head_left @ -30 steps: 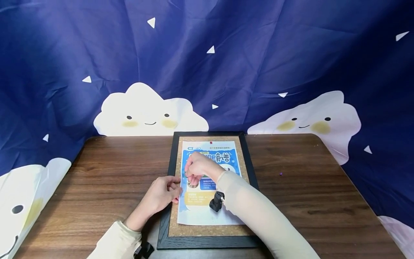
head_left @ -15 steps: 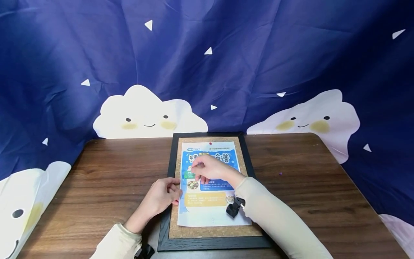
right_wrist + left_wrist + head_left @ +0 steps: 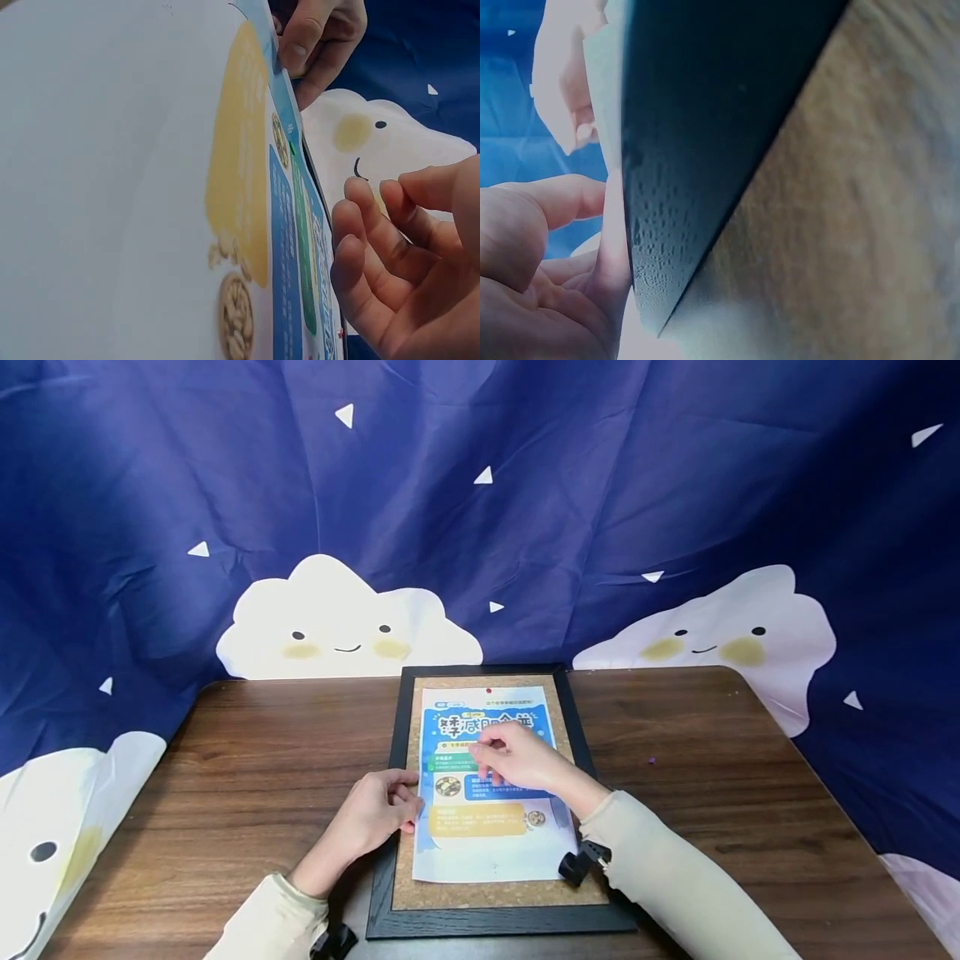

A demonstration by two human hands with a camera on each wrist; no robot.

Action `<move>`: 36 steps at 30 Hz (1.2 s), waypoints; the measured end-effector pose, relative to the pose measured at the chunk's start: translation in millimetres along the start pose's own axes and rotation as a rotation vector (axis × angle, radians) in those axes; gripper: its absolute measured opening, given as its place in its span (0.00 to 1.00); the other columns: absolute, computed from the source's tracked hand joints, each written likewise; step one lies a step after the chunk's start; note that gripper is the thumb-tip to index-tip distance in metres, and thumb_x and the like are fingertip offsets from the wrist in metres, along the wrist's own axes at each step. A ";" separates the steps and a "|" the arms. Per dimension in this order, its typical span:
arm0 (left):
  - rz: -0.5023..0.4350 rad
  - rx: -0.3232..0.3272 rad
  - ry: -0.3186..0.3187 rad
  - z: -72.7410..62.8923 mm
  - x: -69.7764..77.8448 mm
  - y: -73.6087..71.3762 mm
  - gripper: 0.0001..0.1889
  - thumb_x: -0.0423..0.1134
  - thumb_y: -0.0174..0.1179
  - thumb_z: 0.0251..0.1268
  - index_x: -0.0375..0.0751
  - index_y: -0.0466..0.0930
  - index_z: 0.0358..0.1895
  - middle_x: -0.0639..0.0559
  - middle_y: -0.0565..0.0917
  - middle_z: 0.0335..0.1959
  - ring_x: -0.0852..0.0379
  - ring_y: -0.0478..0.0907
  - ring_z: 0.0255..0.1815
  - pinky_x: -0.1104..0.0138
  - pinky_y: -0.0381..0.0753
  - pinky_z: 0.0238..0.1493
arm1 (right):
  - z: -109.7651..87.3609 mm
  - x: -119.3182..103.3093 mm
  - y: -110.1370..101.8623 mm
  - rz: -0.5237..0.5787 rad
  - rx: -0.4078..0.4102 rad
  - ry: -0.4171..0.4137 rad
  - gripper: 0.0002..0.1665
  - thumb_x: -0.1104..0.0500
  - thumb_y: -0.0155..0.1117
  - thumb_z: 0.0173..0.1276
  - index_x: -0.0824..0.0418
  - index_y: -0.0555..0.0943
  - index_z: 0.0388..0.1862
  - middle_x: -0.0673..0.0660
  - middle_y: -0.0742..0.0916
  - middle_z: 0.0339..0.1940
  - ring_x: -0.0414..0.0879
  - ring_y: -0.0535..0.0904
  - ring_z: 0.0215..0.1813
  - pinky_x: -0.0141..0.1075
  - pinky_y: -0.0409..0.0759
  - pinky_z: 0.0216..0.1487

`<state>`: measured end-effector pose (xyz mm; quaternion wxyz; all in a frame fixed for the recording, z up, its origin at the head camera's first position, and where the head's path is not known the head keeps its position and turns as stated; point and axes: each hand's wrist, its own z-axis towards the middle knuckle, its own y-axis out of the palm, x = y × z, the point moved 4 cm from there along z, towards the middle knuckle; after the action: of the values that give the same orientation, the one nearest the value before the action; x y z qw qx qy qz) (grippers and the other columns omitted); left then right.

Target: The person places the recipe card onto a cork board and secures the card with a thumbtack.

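A printed poster (image 3: 487, 852) in blue, white and yellow lies on a cork board (image 3: 450, 896) with a black frame (image 3: 495, 922). At its top middle sits a red pushpin (image 3: 489, 691). A small green spot (image 3: 292, 148), perhaps a pin, shows near the poster's left edge in the right wrist view. My left hand (image 3: 377, 812) rests at the board's left side, fingertips touching the poster's edge. Above the poster's middle hovers my right hand (image 3: 522, 760), fingers loosely bent, with nothing visible between thumb and fingertips (image 3: 347, 259).
A small purple pushpin (image 3: 651, 761) lies on the brown wooden table (image 3: 712, 827), right of the board. Behind the table hangs a dark blue curtain (image 3: 420, 485) with white clouds and triangles.
My right hand has lifted from the poster's left edge and moved right across it, uncovering the title and the left side. My left hand has stayed in place.
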<state>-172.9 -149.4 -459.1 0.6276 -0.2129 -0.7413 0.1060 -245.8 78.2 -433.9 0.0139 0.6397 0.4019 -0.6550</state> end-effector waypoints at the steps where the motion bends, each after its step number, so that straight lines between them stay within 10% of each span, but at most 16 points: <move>1: 0.001 0.002 0.001 0.1 0.1 0.1 0.20 0.22 0.67 0.69 0.24 0.82 0.63 0.44 0.84 0.34 0.58 0.81 0.28 0.68 0.90 0.29 | -2.1 0.9 -2.0 0.000 0.005 0.002 0.18 0.53 0.58 0.87 0.65 0.84 0.40 0.55 0.90 0.32 0.48 0.84 0.29 0.33 0.82 0.30; 36: -0.009 0.014 -0.012 2.2 -2.1 1.2 0.20 0.22 0.67 0.69 0.25 0.82 0.63 0.45 0.84 0.34 0.58 0.81 0.29 0.68 0.90 0.29 | -73.2 46.3 -59.6 0.069 0.137 0.015 0.15 0.58 0.60 0.85 0.71 0.84 0.46 0.62 0.89 0.32 0.49 0.82 0.29 0.34 0.85 0.31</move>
<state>-174.7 -149.0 -461.9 0.6251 -0.2047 -0.7452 0.1096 -225.4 181.3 -432.5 -0.0103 0.6573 0.3340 -0.6755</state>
